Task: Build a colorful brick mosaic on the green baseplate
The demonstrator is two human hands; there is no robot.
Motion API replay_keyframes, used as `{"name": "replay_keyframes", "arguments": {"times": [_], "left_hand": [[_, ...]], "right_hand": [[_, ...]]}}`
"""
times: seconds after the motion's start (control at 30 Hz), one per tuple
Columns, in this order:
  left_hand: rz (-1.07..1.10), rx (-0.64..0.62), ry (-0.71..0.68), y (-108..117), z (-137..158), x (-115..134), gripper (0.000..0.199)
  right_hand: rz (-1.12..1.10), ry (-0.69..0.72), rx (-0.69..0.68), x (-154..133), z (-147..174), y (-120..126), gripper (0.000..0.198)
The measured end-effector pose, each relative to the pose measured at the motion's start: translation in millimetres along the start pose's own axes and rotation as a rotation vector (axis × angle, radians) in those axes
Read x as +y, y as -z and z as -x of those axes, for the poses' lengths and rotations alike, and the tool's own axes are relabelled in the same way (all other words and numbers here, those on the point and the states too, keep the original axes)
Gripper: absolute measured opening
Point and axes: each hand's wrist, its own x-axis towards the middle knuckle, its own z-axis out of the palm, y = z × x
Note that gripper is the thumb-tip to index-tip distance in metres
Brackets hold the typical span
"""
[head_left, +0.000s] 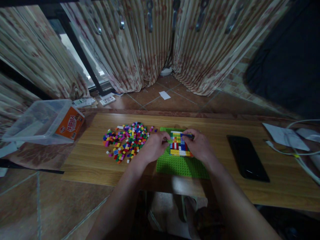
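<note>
A green studded baseplate (180,167) lies on the wooden table. On its upper part sits a flat patchwork of toy building bricks (178,146) in white, yellow, red and blue. My left hand (157,146) is at the left side of this patchwork, thumb and fingers pinched together; whatever is between them is too small to make out. Over the upper right of the patchwork, my right hand (198,143) is closed, its fingertips on a dark blue toy brick (189,136). The fingers partly cover that brick and the right edge of the patchwork.
A loose pile of many-coloured bricks (130,141) spreads left of the baseplate. To the right lie a black phone-like slab (247,158), white cables (287,153) and paper (285,135). A clear plastic bin (47,121) with an orange label stands beyond the table's left end.
</note>
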Motion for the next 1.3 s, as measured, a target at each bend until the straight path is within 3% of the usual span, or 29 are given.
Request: {"name": "replay_keyframes", "arguments": {"times": [0.7,1.3], "left_hand": [[0.000,0.039,-0.028,-2.1,-2.1,0.8,0.018],[-0.004,-0.079,-0.096,-2.2,1.5,9.5,0.028]], "right_hand": [[0.000,-0.011,-0.004,-2.8,0.9,1.0,0.021],[-0.002,0.019,0.014,-0.1,1.1,-0.6,0.020]]}}
